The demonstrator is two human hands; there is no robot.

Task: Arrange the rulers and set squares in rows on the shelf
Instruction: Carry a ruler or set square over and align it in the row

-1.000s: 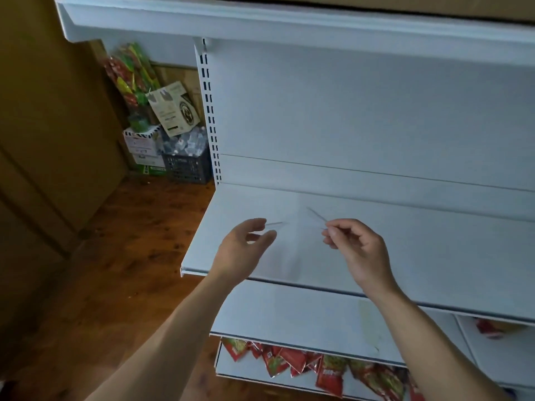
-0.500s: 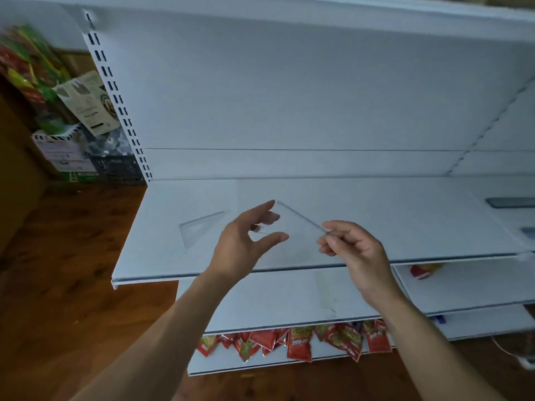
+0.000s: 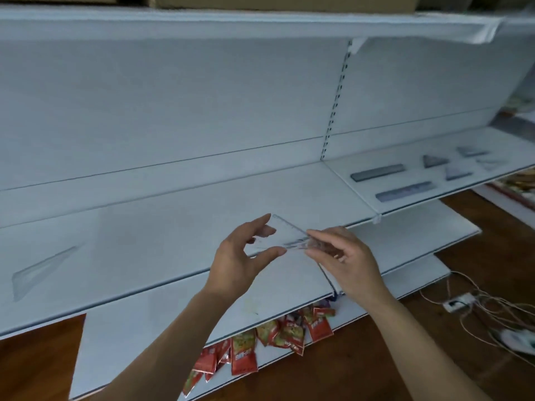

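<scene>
The clear plastic triangle set square (image 3: 285, 235) is hanging in the air just over the near edge of the white metal shelf (image 3: 162, 244), in the middle of the scene; the right hand (image 3: 350, 259) is pinching its right corner between thumb and fingertips; the left hand (image 3: 237, 256) is cupping its left end, one finger reaching to the far corner and the thumb sitting at the near edge; it is looking like a light, narrow hold, though the plastic is so see-through that the touching spots are hard to make out.

It is looking as if the person is getting ready to lay it down; to do it well, the hands should be keeping it flat, lowering it slowly, and lining its long edge up with the front of the shelf; it should be going down beside its neighbour with a small gap, not on top and not poking over the edge; the plastic is likely slippery, so both hands should be letting go only when it is lying flat.

I am counting six set squares: the one in the hands; another clear set square (image 3: 40, 270) lying flat at the far left, well apart; four small grey set squares (image 3: 434, 161) lying on the next shelf board to the right. I am counting two rulers there too; a dark grey ruler (image 3: 377, 172) lying farther back; a pale blue ruler (image 3: 405, 191) lying nearer.
</scene>
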